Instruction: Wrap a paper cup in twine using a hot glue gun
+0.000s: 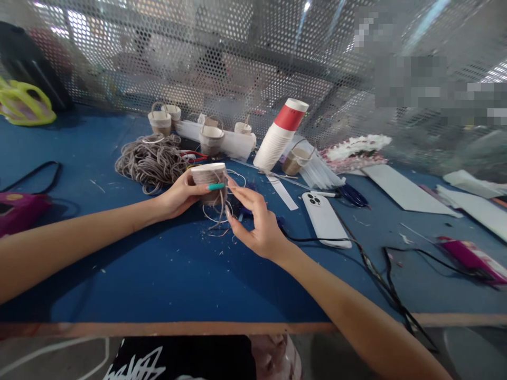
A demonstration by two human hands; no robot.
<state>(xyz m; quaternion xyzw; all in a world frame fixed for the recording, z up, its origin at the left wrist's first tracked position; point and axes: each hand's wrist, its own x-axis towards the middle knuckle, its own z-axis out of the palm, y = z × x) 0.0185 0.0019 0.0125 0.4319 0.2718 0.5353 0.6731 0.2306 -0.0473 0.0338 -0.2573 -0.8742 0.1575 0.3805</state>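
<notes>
Blue-topped table, brown front edge nearest the wearer.

Right forearm, bare, slanting up and inward from the lower right corner. Right hand: back of the hand to the right, fingers bent and pointing left, thumb lower and apart from the index finger; fingertips at the cup's right side, by the loose cord ends. Whether they pinch a strand cannot be told.

Left forearm, bare, running in low from the left edge. Left hand: wrapped about the cup's left side, holding it firmly; one teal-nailed digit laid across the near face.

Cord-wrapped cup, one: white rim up, slightly tilted, held between the hands above the table.

White phone, one, lying right of the right hand.

Grey cord bundle, beyond the left hand.

Paper cup stack, white with red, leaning.

Small handled cups, several, beside rolled white material.

Perforated screen, rearmost.
</notes>
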